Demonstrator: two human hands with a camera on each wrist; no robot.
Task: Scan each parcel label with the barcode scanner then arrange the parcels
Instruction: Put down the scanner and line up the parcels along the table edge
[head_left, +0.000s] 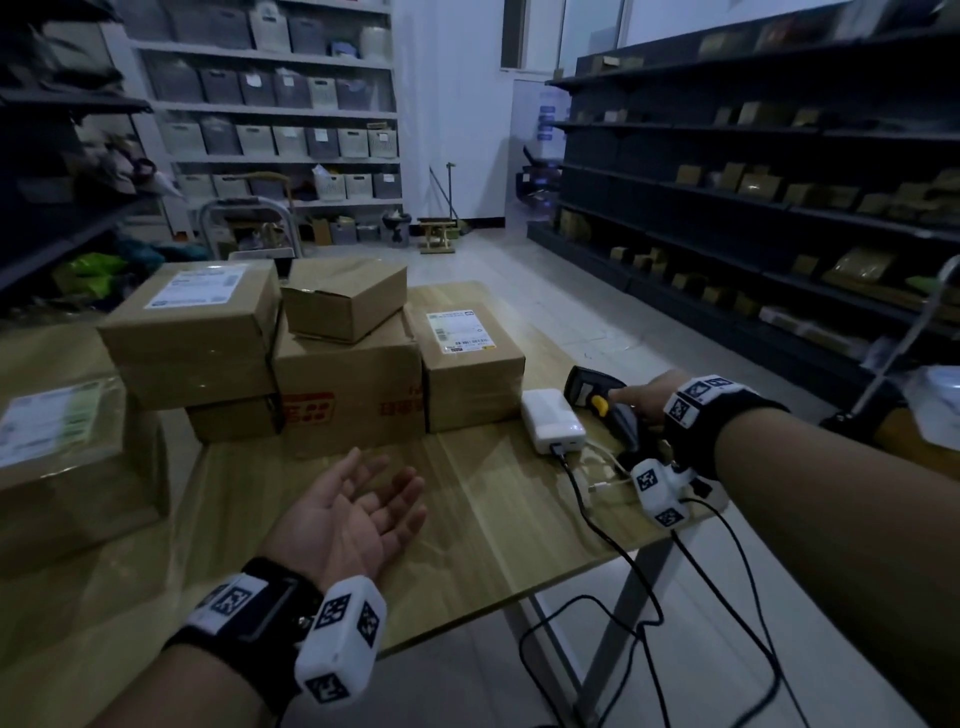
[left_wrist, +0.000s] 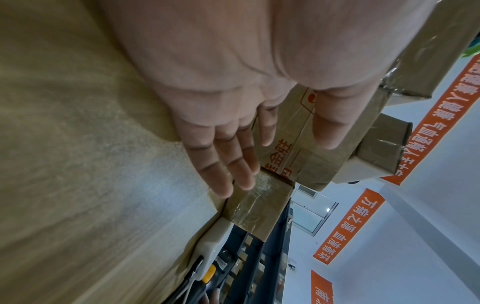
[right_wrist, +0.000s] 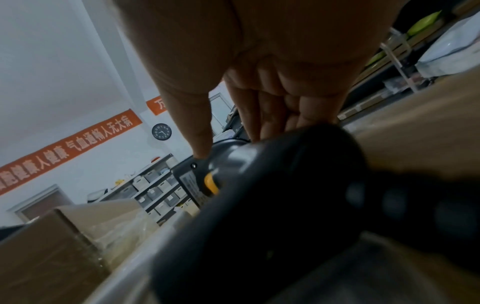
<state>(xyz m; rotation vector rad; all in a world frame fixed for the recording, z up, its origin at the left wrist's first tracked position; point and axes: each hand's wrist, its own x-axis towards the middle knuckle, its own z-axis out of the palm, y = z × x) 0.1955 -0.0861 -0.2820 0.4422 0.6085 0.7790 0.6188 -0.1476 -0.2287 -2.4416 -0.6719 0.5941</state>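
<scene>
A: Head view, left hand: palm is turned up over the table, fingers spread and nearly straight, nothing held or touched.

B: Confirmed from left wrist cam: fingers are seen extended, thumb apart, w/ the boxes just beyond the tips. No contact can be made out.

A: Right hand?

B: Curled round the scanner handle. In the right wrist view the thumb is laid on one side of the scanner body and the fingers are wrapped over the far side. Whether it is lifted or resting on the table can't be told.

A: Surroundings?

B: A white power bank is lying just left of the scanner, w/ a black cable plugged in and trailed off the table edge. Boxes are stacked at the table's far left: a labelled box on top at left, a small box w/o visible label on a big box w/ red print, and another labelled box at right, next to the power bank. One more labelled box is at the left edge. Shelving is seen on both sides and at the back.

A: Scanner's look?

B: Dark grey, pistol-shaped, yellow trigger; head is pointed away, towards the right labelled box.
</scene>
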